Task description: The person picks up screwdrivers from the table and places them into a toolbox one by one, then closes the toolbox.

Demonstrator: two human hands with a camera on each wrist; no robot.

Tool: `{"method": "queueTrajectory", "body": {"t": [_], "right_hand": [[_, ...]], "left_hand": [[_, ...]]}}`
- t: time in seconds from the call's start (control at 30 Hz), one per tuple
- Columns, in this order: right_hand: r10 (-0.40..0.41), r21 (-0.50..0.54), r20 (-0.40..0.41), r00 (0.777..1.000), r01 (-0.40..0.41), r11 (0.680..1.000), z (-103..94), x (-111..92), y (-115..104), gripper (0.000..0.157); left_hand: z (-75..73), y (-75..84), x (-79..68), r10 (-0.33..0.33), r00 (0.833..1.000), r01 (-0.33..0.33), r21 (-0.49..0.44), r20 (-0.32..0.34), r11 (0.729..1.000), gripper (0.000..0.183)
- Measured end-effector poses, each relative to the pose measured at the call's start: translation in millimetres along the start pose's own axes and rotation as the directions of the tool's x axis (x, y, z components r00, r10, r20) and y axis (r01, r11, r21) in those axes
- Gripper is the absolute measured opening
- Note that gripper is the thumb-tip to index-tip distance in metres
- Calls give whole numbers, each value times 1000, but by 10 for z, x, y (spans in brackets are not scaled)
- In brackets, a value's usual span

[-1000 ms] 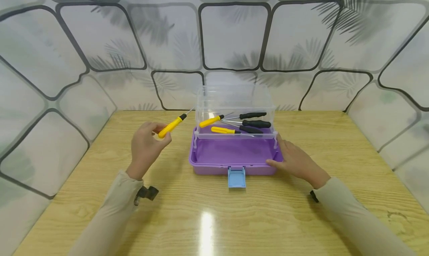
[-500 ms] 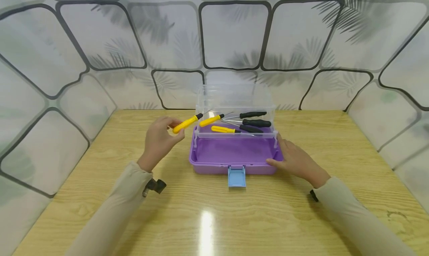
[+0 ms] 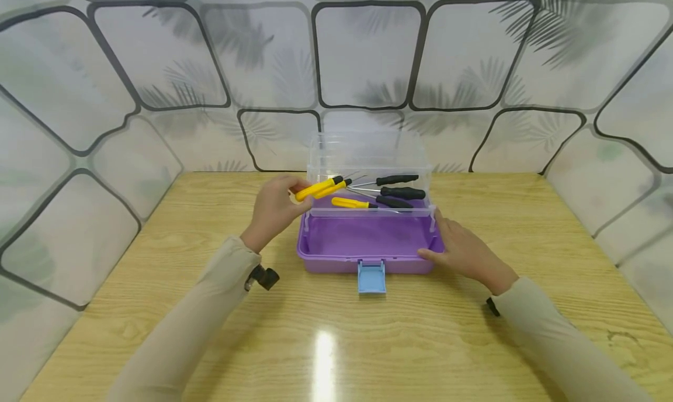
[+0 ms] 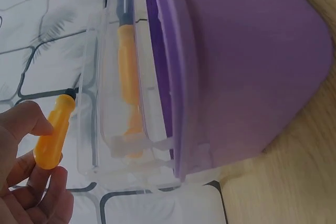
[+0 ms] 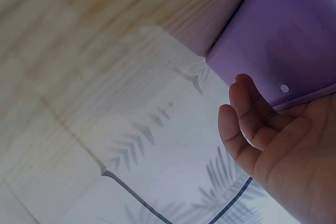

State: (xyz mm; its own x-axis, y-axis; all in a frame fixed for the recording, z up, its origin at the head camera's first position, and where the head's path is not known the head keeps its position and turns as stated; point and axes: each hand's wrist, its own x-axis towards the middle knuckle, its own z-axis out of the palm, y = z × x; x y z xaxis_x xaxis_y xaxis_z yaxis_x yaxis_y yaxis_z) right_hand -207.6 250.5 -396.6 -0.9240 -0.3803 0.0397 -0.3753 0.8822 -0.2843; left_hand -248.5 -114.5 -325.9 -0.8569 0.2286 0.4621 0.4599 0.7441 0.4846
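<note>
In the head view my left hand (image 3: 275,209) pinches a yellow-handled screwdriver (image 3: 314,190) with a black collar, at the left end of a clear tray (image 3: 368,214). Its shaft points right and overlaps the tray. The left wrist view shows thumb and fingers on the yellow handle (image 4: 51,137), beside the transparent tray wall. My right hand (image 3: 469,256) holds the right wall of the purple toolbox (image 3: 326,266), thumb over the rim and fingers outside. Two more yellow screwdrivers (image 3: 349,203) and several black-handled screwdrivers (image 3: 402,194) lie in the tray.
The toolbox's clear lid (image 3: 368,148) stands raised at the back. A light blue latch (image 3: 371,279) hangs at the front, over the wooden table (image 3: 294,332). Behind the table rises a patterned backdrop (image 3: 368,57).
My left hand has carried the yellow screwdriver rightward and slightly away from me, from beside the toolbox to over the tray's left end. The right hand and toolbox have stayed put.
</note>
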Motion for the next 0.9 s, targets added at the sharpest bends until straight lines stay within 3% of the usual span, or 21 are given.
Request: {"method": "queueTrajectory", "body": {"t": [0.43,0.9], "right_hand": [[-1,4,-1,1000,1,1000,-11,-4,-6,103],[-7,4,-5,1000,7,1000,-19,-9,-27,102]], "left_hand": [[104,171,155,15,993,-20,40,118,999,20],[274,145,232,-1,977,-29,135,213,990,20]]}}
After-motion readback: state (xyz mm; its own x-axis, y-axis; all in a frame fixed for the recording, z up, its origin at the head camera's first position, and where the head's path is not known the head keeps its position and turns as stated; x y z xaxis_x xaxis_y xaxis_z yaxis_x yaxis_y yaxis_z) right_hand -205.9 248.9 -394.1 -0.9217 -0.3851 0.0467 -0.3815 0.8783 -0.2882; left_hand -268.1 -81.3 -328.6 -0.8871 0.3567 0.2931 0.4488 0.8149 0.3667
